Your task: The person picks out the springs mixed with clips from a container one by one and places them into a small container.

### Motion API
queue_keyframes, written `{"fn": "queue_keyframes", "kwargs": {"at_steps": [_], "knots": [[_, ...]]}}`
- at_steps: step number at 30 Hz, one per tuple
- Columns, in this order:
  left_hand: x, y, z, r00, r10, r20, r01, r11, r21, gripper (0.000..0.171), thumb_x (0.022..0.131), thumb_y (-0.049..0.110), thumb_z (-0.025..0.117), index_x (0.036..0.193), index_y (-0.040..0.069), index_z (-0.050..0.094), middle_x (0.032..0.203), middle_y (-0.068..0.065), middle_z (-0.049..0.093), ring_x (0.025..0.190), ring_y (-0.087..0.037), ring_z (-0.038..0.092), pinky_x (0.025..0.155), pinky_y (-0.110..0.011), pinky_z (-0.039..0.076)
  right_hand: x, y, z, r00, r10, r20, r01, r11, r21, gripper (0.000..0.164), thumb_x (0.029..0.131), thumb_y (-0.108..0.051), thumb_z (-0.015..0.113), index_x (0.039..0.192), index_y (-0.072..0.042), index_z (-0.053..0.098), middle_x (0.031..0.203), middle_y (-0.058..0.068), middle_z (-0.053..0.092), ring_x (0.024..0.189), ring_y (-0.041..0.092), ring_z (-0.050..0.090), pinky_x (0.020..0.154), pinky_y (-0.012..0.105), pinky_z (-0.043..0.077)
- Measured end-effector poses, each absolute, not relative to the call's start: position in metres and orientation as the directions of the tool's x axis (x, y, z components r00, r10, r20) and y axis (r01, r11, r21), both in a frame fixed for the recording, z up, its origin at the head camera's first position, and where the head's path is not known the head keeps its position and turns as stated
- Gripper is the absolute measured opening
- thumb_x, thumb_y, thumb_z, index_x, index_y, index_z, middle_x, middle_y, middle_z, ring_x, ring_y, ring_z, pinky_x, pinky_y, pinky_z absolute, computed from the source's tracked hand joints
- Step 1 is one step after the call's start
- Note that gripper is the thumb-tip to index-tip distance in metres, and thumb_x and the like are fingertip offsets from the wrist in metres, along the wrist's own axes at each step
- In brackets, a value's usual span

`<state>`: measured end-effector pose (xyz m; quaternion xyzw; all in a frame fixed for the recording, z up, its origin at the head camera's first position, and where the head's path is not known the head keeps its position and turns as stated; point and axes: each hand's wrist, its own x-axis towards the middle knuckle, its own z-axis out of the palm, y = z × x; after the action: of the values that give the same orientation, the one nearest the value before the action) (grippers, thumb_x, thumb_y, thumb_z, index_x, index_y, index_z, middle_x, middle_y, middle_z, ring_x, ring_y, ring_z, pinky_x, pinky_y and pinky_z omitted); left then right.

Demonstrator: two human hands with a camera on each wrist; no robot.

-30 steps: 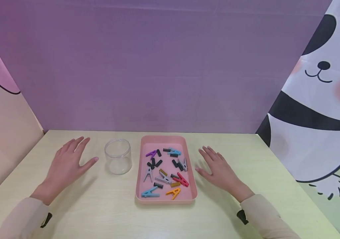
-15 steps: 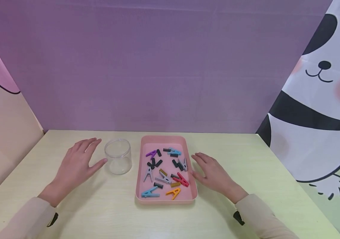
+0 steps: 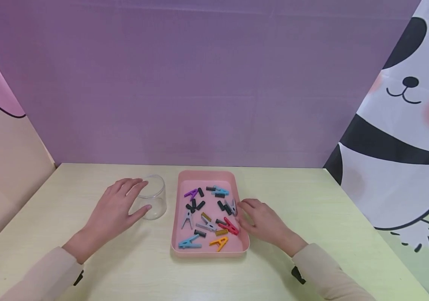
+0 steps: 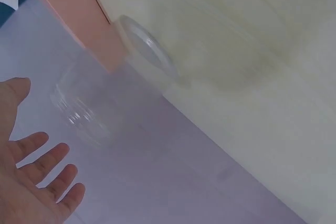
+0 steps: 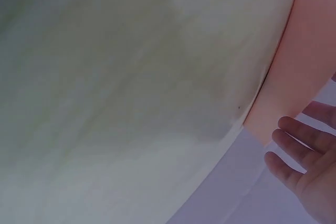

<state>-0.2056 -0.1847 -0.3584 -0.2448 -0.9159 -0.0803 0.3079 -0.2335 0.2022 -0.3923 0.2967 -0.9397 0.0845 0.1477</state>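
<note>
A clear round jar [image 3: 157, 205] stands on the table, left of a pink tray [image 3: 211, 253]. My left hand [image 3: 113, 210] is beside the jar with thumb and fingers spread, overlapping its left side in the head view; the left wrist view shows a gap between the fingers and the jar [image 4: 86, 111]. At the tray's right rim is my right hand [image 3: 266, 222], its fingers loosely bent and the fingertips right at the edge. In the tray lie clip halves in purple, light blue, grey, red [image 3: 229, 226] and orange [image 3: 219, 243], among black and gold springs [image 3: 221, 232].
Several short black pieces [image 3: 200, 205] also lie in the tray. The pale wooden table [image 3: 142, 271] ends at a purple backdrop [image 3: 199, 83]. To the right hangs a panda-print cloth [image 3: 395, 184].
My left hand has moved right, up to the jar. My right hand has moved left to the tray's right rim, its fingers bending more. Jar and tray have stayed put.
</note>
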Motion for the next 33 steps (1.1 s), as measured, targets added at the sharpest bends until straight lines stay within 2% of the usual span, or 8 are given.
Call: {"fn": "queue_keyframes", "kwargs": {"at_steps": [14, 22, 33], "knots": [[-0.204, -0.154, -0.359, -0.661, 0.51, 0.55, 0.565, 0.821, -0.083, 0.053, 0.08, 0.039, 0.066, 0.123, 0.011, 0.054, 0.118, -0.007, 0.057, 0.114, -0.028, 0.047, 0.094, -0.045, 0.041, -0.236, 0.199, -0.395, -0.788, -0.531, 0.312, -0.573, 0.818, -0.054, 0.04, 0.079, -0.026, 0.067, 0.112, -0.004, 0.06, 0.113, 0.01, 0.06, 0.104, 0.024, 0.057, 0.088, 0.039, 0.049], [-0.205, -0.135, -0.36, -0.64, 0.578, 0.507, 0.623, 0.776, -0.098, 0.046, 0.081, 0.035, 0.065, 0.119, 0.011, 0.057, 0.115, -0.004, 0.059, 0.112, -0.026, 0.05, 0.097, -0.041, 0.039, -0.236, 0.2, -0.396, -0.793, -0.532, 0.297, -0.57, 0.82, -0.052, 0.04, 0.08, -0.026, 0.067, 0.112, -0.004, 0.059, 0.114, 0.01, 0.06, 0.104, 0.024, 0.057, 0.088, 0.039, 0.049], [-0.209, -0.113, -0.368, -0.632, 0.642, 0.435, 0.678, 0.73, -0.093, 0.04, 0.079, 0.03, 0.067, 0.115, 0.013, 0.059, 0.111, -0.002, 0.062, 0.106, -0.022, 0.053, 0.093, -0.039, 0.043, -0.237, 0.199, -0.398, -0.798, -0.518, 0.308, -0.558, 0.828, -0.053, 0.04, 0.079, -0.026, 0.067, 0.112, -0.005, 0.059, 0.114, 0.009, 0.059, 0.103, 0.024, 0.057, 0.087, 0.04, 0.049]]}}
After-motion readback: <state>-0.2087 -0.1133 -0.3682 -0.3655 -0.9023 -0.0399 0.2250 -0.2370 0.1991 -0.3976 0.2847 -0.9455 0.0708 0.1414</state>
